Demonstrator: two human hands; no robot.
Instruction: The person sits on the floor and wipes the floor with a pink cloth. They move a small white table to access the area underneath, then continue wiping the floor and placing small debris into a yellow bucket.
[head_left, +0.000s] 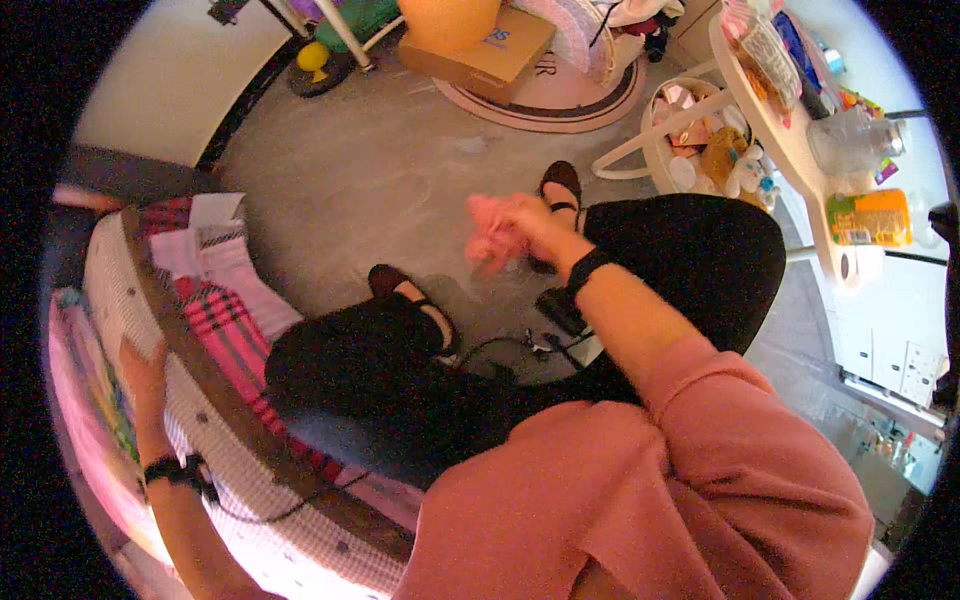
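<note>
My right hand (529, 223) is over the grey floor in front of my right knee. Its fingers are closed around a crumpled pink cloth (487, 236), blurred by motion. My left hand (142, 369) lies at the white textured cover (199, 420) along the padded edge on the left; blur keeps its fingers from showing clearly. Beside that edge hangs a red and pink plaid fabric (229, 319), with paler plaid pieces above it. Both wrists wear black bands, and a dark cable (281, 514) runs from the left one.
At right stands a pale table (806, 191) bearing a clear jar (851, 142), an orange packet (870, 217) and a white roll (859, 266). Beneath it, a basket (660, 154) holds soft toys. Cables (536, 341) lie by my feet. A cardboard box (480, 56) sits on a round mat (540, 112).
</note>
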